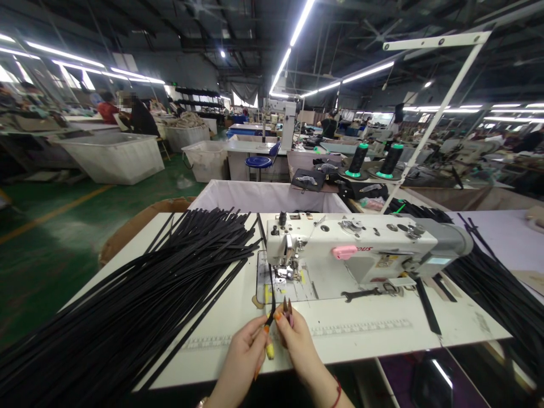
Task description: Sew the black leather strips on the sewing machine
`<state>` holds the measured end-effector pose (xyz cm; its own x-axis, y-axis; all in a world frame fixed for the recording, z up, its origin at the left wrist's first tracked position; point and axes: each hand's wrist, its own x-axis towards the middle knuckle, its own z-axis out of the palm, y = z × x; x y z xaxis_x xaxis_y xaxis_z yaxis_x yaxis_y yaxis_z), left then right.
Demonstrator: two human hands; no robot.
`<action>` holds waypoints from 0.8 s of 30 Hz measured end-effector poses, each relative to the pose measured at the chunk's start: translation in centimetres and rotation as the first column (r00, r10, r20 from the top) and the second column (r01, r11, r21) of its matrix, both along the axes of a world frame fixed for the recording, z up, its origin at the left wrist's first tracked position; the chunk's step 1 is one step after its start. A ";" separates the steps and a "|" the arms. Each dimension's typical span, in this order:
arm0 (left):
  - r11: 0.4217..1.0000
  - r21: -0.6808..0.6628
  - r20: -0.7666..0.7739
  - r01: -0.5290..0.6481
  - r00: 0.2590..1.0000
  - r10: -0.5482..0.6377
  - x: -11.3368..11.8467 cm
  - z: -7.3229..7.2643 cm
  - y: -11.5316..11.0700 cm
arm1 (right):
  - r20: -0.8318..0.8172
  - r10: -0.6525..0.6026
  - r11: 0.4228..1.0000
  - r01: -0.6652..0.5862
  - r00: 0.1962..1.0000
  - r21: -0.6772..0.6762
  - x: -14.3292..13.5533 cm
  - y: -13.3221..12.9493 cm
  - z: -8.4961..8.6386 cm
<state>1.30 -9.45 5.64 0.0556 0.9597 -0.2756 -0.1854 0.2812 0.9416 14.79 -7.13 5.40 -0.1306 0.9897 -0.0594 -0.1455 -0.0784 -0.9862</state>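
A narrow black strap (272,289) runs down from beside the needle area of a white sewing machine (314,241). Its lower end is pinched between the fingertips of my left hand (245,347). Close on the right, my right hand (296,335) has small pointed snips (288,309) in its grip, blades pointing up, with thumb and forefinger near the strap. A yellow piece (270,350) shows between the hands. To the left lies a large pile of long black straps (170,272) on the white table (340,345).
A wrench (361,294) lies below the machine arm. Two black thread cones (359,158) stand behind it. More black straps (493,277) lie at the right. A fabric-lined bin (272,195) adjoins the table's back edge. People sit farther off.
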 end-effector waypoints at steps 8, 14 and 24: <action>1.000 -0.006 0.043 -0.002 0.999 0.002 0.0 -0.1 0.3 | 0.155 -0.119 0.990 0.106 0.981 0.088 1.2 0.1 -0.5; 1.000 -0.016 0.067 0.011 0.998 -0.010 0.1 -0.3 0.4 | 0.529 -0.205 0.959 0.060 0.823 0.277 3.4 -0.9 -0.6; 1.000 -0.001 0.090 0.029 0.996 -0.029 0.4 0.3 0.5 | 0.728 -0.195 0.900 -0.175 0.657 0.400 3.6 -0.2 -0.3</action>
<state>1.74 -8.93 5.93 0.1084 0.9567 -0.2700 -0.2610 0.2895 0.9209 18.34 -7.31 5.07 -0.2158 0.9391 0.2673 0.6408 0.3428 -0.6869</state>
